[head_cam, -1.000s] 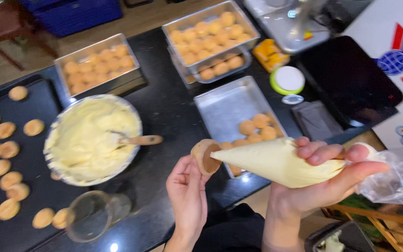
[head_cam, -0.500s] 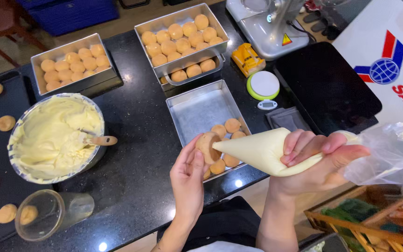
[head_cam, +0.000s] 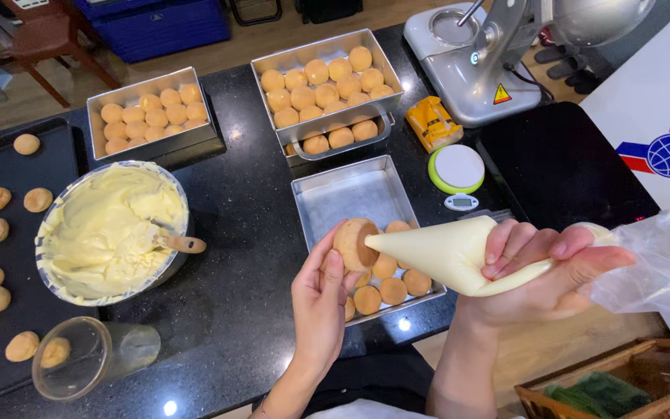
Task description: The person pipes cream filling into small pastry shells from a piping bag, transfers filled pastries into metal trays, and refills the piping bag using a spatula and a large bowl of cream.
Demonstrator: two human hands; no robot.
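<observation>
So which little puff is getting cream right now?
Find the metal tray at the near edge of the black counter. Just above it, the left hand holds one puff. Unlike the others, it is lifted, with the piping bag tip poking into it.

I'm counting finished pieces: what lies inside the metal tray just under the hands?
The shallow rectangular metal tray holds a few round golden-brown puffs at its near end; its far part shows bare metal. The left hand and cream-filled piping bag cover some, so no exact count.

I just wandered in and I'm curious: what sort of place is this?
Probably a small bakery or pastry kitchen: metal trays of round puffs, a bowl of yellow cream, a stand mixer, and a piping bag at a puff.
</observation>
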